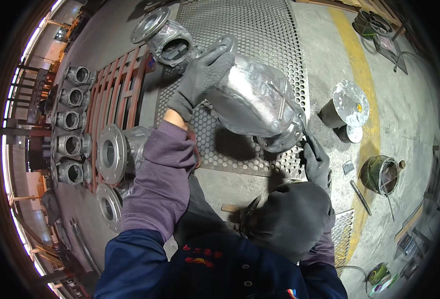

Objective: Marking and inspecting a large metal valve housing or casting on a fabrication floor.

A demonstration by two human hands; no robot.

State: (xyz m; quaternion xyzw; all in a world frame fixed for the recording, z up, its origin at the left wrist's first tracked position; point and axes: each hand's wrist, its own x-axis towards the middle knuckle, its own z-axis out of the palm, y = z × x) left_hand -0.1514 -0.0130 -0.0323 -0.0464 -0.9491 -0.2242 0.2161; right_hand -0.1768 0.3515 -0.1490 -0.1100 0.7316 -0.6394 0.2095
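A large silver-painted valve body (255, 99) lies tilted on a perforated steel plate (260, 30). My left hand (202, 74), in a grey glove with a purple sleeve, grips the valve's upper end near its top flange. My right hand (317, 162), also in a grey glove, is at the valve's lower flange (282, 142). It is closed on a thin dark tool whose tip touches the flange rim. A dark hood (289, 219) hides the right forearm.
Several small silver valves (73, 119) stand in a row at the left beside a red grate (117, 94). A flanged valve (117, 152) and another valve (167, 42) lie close by. Foil-covered cans (349, 104) and a green can (379, 174) stand by a yellow floor line (364, 74).
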